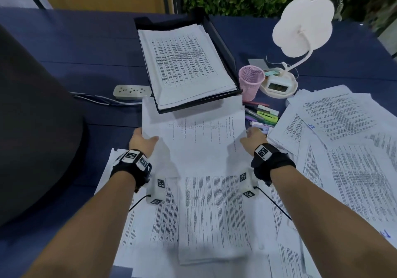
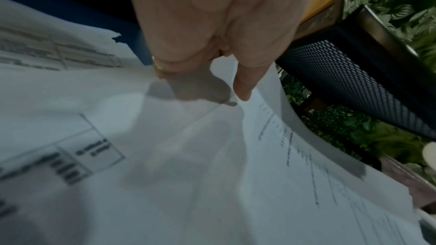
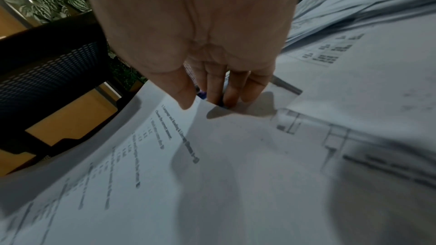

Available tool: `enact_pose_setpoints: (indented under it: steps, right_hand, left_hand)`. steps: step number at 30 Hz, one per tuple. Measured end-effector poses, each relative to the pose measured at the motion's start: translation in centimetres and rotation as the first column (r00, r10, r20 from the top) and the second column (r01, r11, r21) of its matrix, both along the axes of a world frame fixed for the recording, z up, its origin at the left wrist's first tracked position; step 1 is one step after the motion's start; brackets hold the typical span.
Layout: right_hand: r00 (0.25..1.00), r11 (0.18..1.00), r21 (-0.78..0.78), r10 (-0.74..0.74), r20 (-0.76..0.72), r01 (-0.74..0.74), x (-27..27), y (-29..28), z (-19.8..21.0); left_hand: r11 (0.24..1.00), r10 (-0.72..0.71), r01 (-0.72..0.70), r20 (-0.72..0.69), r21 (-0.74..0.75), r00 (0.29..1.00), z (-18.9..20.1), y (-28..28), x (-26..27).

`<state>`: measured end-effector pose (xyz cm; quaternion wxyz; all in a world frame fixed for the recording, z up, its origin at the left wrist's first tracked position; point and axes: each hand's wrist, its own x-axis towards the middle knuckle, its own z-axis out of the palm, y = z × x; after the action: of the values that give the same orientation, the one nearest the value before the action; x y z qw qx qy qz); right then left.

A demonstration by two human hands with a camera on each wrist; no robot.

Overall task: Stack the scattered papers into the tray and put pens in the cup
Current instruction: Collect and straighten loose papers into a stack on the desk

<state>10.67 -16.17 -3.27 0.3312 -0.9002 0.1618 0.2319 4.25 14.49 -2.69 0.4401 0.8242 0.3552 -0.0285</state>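
Note:
I hold a white printed sheet [image 1: 193, 140] by its two side edges, just in front of the black mesh tray [image 1: 223, 48]. My left hand [image 1: 142, 140] pinches its left edge, thumb on top [image 2: 243, 94]. My right hand [image 1: 252, 137] pinches its right edge, thumb over and fingers [image 3: 231, 98] under. The sheet's far end passes under the tray's front lip. A paper stack [image 1: 182, 63] lies in the tray. Right of it stands an empty pink mesh cup [image 1: 251, 82], with pens and highlighters [image 1: 263, 114] lying loose below. More papers [image 1: 343, 138] lie scattered at right and near me [image 1: 214, 213].
A white power strip [image 1: 131, 92] with its cable lies left of the tray. A white lamp [image 1: 300, 28] stands behind the cup, with a small clock on its base [image 1: 279, 84]. A large dark rounded shape [image 1: 32, 127] fills the left side. Green foliage lines the back.

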Motion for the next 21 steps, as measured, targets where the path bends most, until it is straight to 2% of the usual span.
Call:
enact_pose_setpoints:
  steps: [3, 7, 12, 17, 21]
  right_hand:
    - [0.994, 0.987, 0.135, -0.092, 0.054, 0.084, 0.3, 0.3, 0.0]
    - [0.993, 0.994, 0.066, -0.096, 0.064, 0.091, 0.9, 0.3, 0.4]
    - [0.989, 0.995, 0.048, -0.094, 0.111, 0.089, 0.3, -0.5, 0.3]
    - [0.977, 0.970, 0.214, -0.150, 0.154, 0.115, -1.7, -1.6, 0.9]
    - [0.972, 0.937, 0.320, -0.192, 0.134, 0.141, -4.0, -3.0, 0.8]
  left_hand:
    - [0.999, -0.038, 0.038, -0.024, 0.024, 0.999, 0.0, -0.2, 0.7]
    - [0.995, -0.084, 0.088, -0.067, 0.051, 0.994, -0.4, -0.1, 0.9]
    - [0.993, -0.108, 0.109, -0.024, 0.037, 0.994, -0.8, 0.3, 0.5]
    - [0.984, -0.178, 0.177, 0.001, 0.033, 0.984, -0.3, 0.0, -0.4]
    - [0.975, -0.206, 0.204, -0.018, -0.085, 0.978, 0.2, -0.5, -2.2]
